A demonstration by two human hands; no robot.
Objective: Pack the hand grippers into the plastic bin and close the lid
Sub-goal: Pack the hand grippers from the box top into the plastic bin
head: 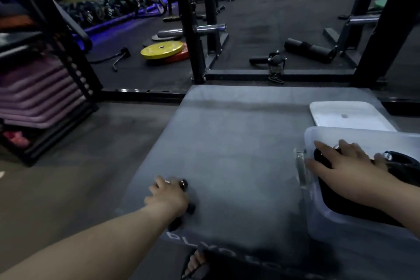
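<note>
The left hand (167, 198) is curled around a black hand gripper (185, 202) on the grey padded platform (227, 143). Only bits of that gripper show: a dark rounded end with a metal ring just beyond the knuckles, and two black handle stubs poking out below the fingers, toward the wrist. The rest is hidden under the palm, and motion blur softens it.

The right hand (347, 166) reaches into the clear plastic bin (318, 218) at the platform's right side. Its fingers (322, 146) are spread flat and loose over black hand grippers in the bin (341, 200), pressing or resting on them rather than clasping; how many lie there cannot be told, since the forearm covers much of the pile. Past the little-finger side, a black handle with a metal coil (395, 158) shows, partly cut off by the frame edge. The bin's right side also runs out of view.

Beyond the right fingertips, the white lid (345, 116) lies flat on the platform, apart from the bin, which is uncovered. A clear latch (301, 166) hangs on the bin's left wall, just beside the thumb.
</note>
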